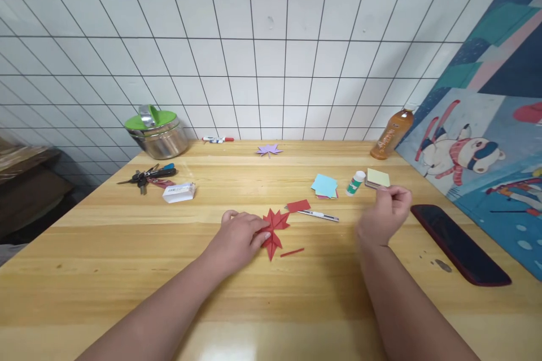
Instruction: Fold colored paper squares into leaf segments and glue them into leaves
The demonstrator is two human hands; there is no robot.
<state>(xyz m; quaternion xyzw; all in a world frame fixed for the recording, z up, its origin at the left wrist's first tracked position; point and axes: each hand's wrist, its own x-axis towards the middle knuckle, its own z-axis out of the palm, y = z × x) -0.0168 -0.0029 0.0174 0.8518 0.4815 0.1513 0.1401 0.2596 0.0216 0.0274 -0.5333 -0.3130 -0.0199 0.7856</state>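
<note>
My left hand (242, 237) is closed on the left side of a folded red paper maple leaf (274, 240), thumb and fingers at its edge, partly covering it. A thin rolled red paper strip (292, 252) lies just right of the leaf. Behind it, a small red paper piece (298, 206) rests over one end of a pen (318, 215). My right hand (384, 214) is raised at the right with curled fingers, in front of a pad of yellow sticky notes (377, 177). Anything between those fingers is hidden or too small to make out.
Near the right hand are a glue stick (355, 183), blue paper squares (325, 185) and a phone (459, 242). Farther back stand a tea bottle (393, 134), a purple paper leaf (269, 150) and markers (217, 139). Keys (148, 176), an eraser (179, 193) and a green-lidded pot (158, 135) are left.
</note>
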